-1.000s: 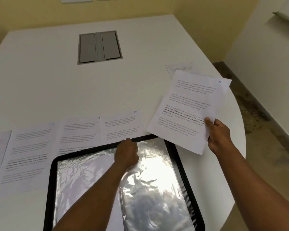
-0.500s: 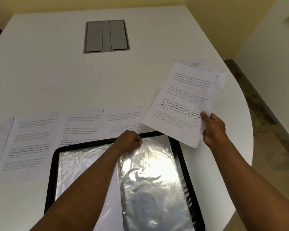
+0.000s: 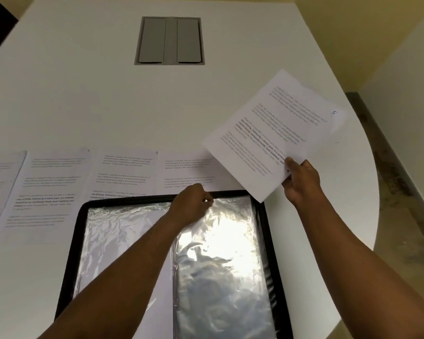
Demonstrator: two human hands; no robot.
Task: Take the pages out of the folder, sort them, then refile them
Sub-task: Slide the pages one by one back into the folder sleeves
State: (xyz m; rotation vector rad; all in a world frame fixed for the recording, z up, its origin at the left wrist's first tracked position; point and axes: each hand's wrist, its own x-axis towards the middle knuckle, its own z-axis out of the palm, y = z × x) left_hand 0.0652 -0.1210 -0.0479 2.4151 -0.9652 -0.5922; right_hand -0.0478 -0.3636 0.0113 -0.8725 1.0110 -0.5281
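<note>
The folder (image 3: 264, 241) lies open at the near edge of the white worktop (image 3: 83, 94), its black rim framing crinkled, shiny plastic sleeves. Beyond it a row of printed pages (image 3: 123, 174) lies flat, side by side, their near ends tucked under or against the folder's far rim. The person's left hand (image 3: 194, 204) rests at the top edge of the right-hand sleeve (image 3: 220, 253), fingers curled and seemingly pinching the plastic there, as if parting its mouth. The right hand (image 3: 301, 182) holds one page (image 3: 274, 135) up off the worktop, thumb on top and fingers beneath its near corner; the sheet tilts away to the right, a handwritten 5 near its far corner. Another sheet seems to lie just behind it, though I cannot tell whether that one is held or resting on the worktop. It looks to me like refiling: the pages sorted and laid out, this one about to go into the sleeve. I would say the next move calls for swinging the page round square to the pocket, bringing its leading edge to the opening the left hand keeps apart, and sliding it in without catching on the wrinkled plastic. A grey hatch (image 3: 170, 40) sits recessed farther back.
</note>
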